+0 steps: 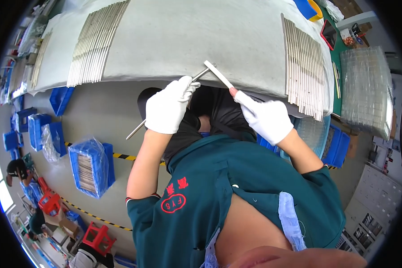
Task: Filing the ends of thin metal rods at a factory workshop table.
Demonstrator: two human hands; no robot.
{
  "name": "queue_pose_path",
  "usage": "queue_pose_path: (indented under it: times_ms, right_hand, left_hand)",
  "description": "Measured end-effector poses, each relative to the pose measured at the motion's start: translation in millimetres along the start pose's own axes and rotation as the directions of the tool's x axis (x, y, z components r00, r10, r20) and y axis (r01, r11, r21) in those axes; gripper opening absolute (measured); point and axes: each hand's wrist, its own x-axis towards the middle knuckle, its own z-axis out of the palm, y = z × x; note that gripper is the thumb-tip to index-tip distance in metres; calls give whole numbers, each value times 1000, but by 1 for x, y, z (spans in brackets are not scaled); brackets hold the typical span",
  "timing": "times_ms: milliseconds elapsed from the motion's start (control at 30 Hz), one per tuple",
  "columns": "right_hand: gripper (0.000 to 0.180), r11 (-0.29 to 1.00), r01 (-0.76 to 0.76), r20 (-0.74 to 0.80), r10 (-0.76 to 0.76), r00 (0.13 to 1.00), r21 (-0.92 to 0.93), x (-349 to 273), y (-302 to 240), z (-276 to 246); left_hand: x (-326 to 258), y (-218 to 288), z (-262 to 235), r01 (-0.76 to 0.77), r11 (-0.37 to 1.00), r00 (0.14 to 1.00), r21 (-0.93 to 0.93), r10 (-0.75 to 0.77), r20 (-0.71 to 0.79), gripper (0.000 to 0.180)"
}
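My left hand, in a white glove, is closed around a thin metal rod. The rod slants through the fist, its lower end below the table edge and its upper end over the cloth. My right hand, gloved with one fingertip bare, grips a flat white stick. The stick's far end crosses or meets the rod's upper end; whether they touch I cannot tell. On the cloth-covered table, a row of similar rods lies at the left and another row at the right.
A plastic-wrapped blue crate of rods stands on the floor at left, near other blue bins. At right are stacked clear plastic trays and a red-framed tablet. Red stools and other people appear at lower left.
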Motion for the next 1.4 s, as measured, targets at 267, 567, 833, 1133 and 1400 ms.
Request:
queue_pose_path:
  times_ms: [267,567,833,1133,1400]
  right_hand:
    - [52,999,-10,-25,11,1000,48,-10,1,11]
    - [55,1000,9,-107,-10,994,-5,-2,-4,16]
    - [49,999,14,-208,-5,978,40,14,7,27]
    - [50,1000,-16,-81,17,997,15,2,-10,10]
    - [46,1000,-15,-98,15,995,1,-8,-4,17]
  left_hand:
    - [-1,-2,3,-13,1000,999,-24,12,-42,19]
    - [0,1,-2,0,997,1000,80,-2,25,20]
    - [3,3,-5,16,999,998,35,-18,63,21]
    - [7,4,-10,59,996,993,-61,-52,101,24]
    - [8,5,-11,88,993,989,-79,-78,122,23]
